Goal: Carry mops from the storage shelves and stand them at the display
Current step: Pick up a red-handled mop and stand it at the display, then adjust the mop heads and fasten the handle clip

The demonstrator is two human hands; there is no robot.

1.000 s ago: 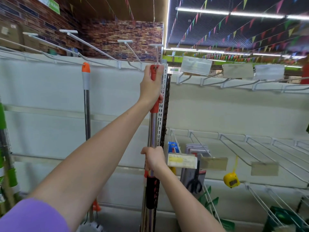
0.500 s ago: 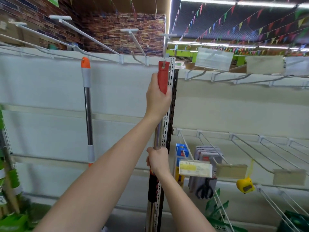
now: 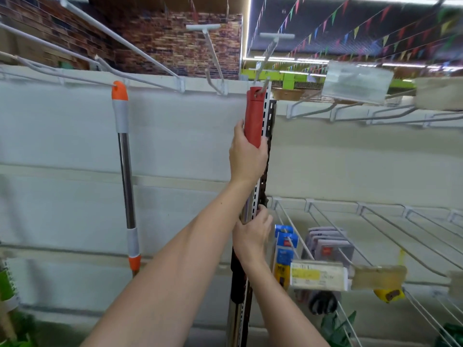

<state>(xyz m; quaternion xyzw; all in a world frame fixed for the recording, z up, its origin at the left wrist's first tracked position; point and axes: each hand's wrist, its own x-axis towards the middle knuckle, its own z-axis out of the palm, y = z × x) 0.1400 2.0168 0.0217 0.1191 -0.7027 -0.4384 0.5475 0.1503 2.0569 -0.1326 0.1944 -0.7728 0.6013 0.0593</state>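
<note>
A mop with a red top grip point(image 3: 253, 113) and steel shaft stands upright against the slotted shelf post point(image 3: 268, 136), its tip at a white peg hook point(image 3: 265, 58). My left hand point(image 3: 246, 159) grips it just below the red grip. My right hand point(image 3: 251, 236) holds the shaft lower down, above a dark sleeve. A second mop handle point(image 3: 125, 171), steel with orange and grey ends, stands against the white back panel to the left. Both mop heads are out of view.
White peg hooks point(image 3: 210, 53) jut from the top rail. To the right, wire hooks point(image 3: 375, 229) carry blue packs point(image 3: 284, 249), grey packs, price tags point(image 3: 318, 275) and a yellow tape measure point(image 3: 388, 295). Green items point(image 3: 7, 286) stand at the far left.
My left hand has slid down off the red grip to its lower end, leaving the grip bare. The view has tilted up. The right hand stays on the shaft.
</note>
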